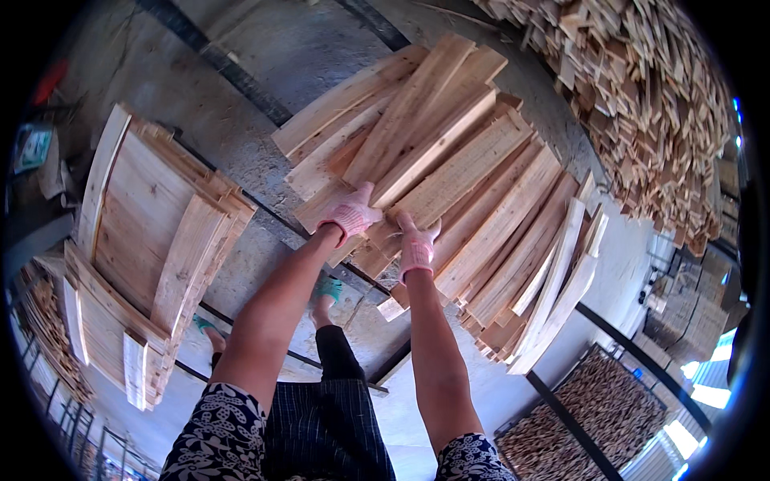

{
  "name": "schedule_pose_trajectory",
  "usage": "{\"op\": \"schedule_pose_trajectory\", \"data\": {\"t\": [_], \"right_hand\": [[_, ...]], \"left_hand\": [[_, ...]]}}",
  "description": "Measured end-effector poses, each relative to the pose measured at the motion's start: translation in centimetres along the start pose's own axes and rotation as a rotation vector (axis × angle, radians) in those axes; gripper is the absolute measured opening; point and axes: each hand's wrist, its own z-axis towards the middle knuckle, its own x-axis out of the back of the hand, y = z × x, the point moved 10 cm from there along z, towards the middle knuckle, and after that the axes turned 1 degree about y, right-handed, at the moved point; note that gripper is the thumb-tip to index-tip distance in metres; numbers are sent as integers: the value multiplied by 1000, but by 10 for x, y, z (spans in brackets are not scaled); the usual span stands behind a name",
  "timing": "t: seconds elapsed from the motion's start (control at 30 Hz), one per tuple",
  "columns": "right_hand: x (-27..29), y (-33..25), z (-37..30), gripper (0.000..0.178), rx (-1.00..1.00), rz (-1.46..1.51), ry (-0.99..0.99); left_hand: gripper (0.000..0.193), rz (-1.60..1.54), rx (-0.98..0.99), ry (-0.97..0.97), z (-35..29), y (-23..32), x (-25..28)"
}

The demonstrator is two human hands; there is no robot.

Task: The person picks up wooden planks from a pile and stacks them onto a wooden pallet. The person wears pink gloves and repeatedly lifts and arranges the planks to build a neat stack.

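Both of my hands wear pink knitted gloves and reach over a large stack of rough wooden planks (513, 232). My left hand (353, 215) is at the near end of a narrow plank (437, 148), with its thumb and forefinger spread apart. Just to the right, my right hand (417, 247) closes on the near end of a wider plank (465, 167). Its thumb lies on top, while the fingers curl down and partly out of sight. Other planks lie loosely across the pile at differing angles.
Left of me stands another plank stack (144, 240) with upright boards along its sides. Dark metal rails (220, 68) run across the concrete floor. A tall heap of wood pieces (642, 104) rises at the far right, and a filled crate (585, 409) stands at the lower right.
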Motion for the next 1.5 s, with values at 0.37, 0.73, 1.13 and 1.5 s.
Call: {"op": "schedule_pose_trajectory", "data": {"t": [0.37, 0.73, 1.13, 1.5], "right_hand": [[42, 145, -210, 56, -378, 422, -557], [22, 191, -162, 93, -250, 562, -333], [-66, 70, -333, 82, -41, 261, -623], [-415, 15, -354, 74, 842, -1132, -1152]], "left_hand": [[99, -463, -78, -316, -227, -73, -4], [92, -210, -51, -300, -251, -96, -10], [92, -529, -114, 260, -463, -131, 94], [73, -1293, 214, 885, -413, -294, 174]]}}
